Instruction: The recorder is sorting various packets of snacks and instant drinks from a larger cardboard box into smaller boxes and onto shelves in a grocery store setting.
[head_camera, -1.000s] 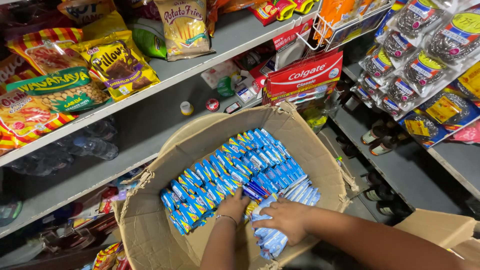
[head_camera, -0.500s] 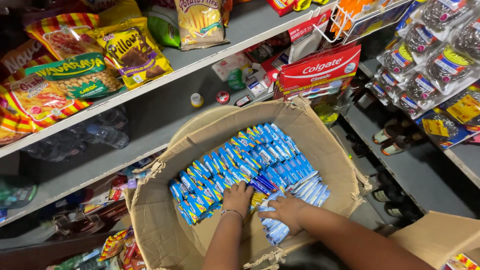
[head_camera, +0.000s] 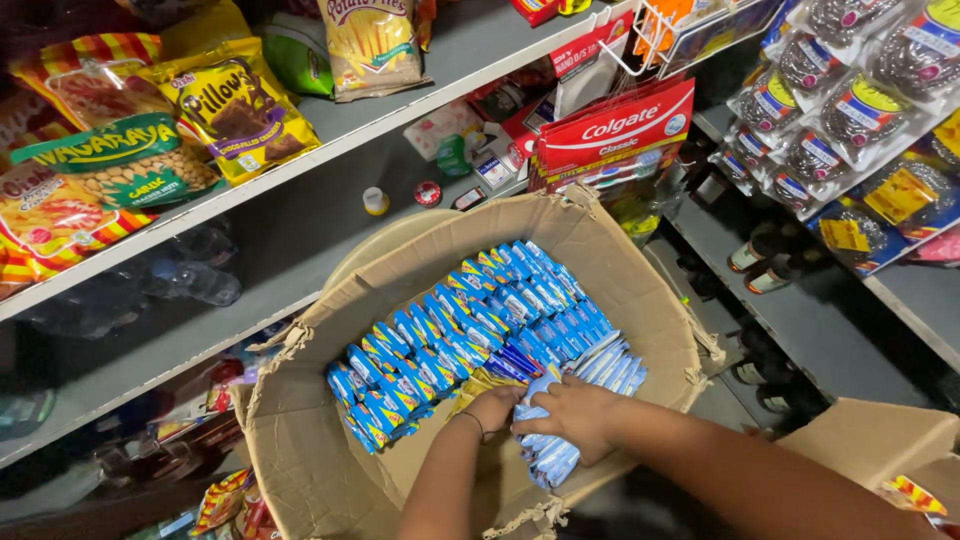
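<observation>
Here the right hand (head_camera: 578, 412) is closed over a handful of blue packets (head_camera: 548, 455) at the box's (head_camera: 300, 450) near wall, the left hand (head_camera: 492, 408) resting loosely beside it; lift them together, clear of the packed rows (head_camera: 470, 330).

left hand (head_camera: 495, 405): fingers curled, palm down | right hand (head_camera: 575, 412): fingers closed, forearm extended
</observation>
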